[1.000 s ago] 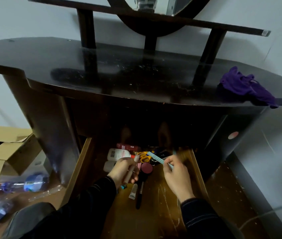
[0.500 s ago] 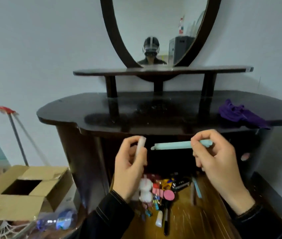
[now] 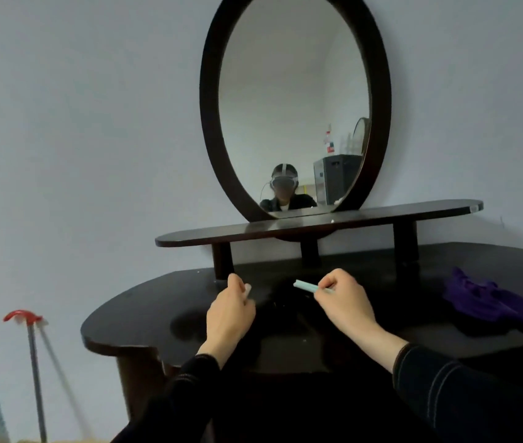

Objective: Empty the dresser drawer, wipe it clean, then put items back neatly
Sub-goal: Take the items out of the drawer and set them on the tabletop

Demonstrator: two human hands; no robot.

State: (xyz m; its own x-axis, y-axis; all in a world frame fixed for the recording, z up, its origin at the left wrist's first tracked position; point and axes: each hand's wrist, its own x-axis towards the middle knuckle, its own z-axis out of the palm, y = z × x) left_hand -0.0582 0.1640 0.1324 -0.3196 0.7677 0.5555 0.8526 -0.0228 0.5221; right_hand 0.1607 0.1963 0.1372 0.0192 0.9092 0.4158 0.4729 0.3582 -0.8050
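Both my hands are stretched out over the dark dresser top (image 3: 145, 311). My left hand (image 3: 230, 310) is closed around a small pale pink tube (image 3: 247, 288), whose tip shows beside the fingers. My right hand (image 3: 343, 302) grips a thin light-teal stick (image 3: 305, 286) that points left, just above the wood. The two hands are about a hand's width apart. The drawer and what lies in it are out of sight below the frame.
A purple cloth (image 3: 490, 302) lies on the right of the dresser top. Behind the hands a raised shelf (image 3: 317, 223) on posts carries an oval mirror (image 3: 295, 103). A red-handled pole (image 3: 31, 353) leans on the wall at the left.
The view has swung up from the open drawer to the dresser top. Both hands rose out of the drawer with the pink tube and teal stick and now reach forward over the top.
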